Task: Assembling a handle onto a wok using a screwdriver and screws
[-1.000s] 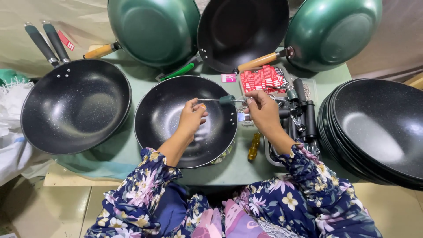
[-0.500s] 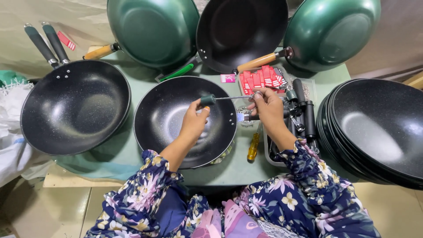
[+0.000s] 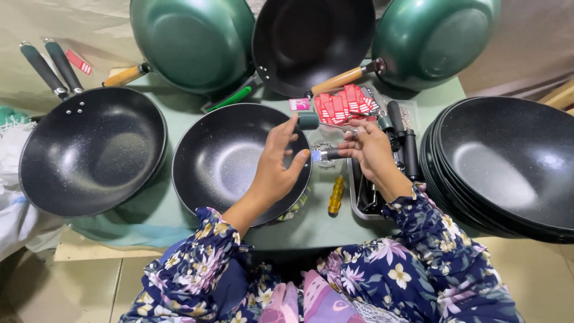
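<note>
The small dark handle piece point(image 3: 323, 155), pinched between both hands at the rim of the black pan point(image 3: 230, 158) on the table point(image 3: 311, 224), could slip, since only fingertips hold it. The left hand point(image 3: 276, 164) is half open, thumb and forefinger touching it. The right hand point(image 3: 369, 148) is curled around its other end. A screwdriver point(image 3: 336, 195) lies beside the pan.

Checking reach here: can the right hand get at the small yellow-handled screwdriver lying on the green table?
Probably yes: the yellow-handled screwdriver lies uncovered just below the right hand, though that hand grips a small metal part.
</note>
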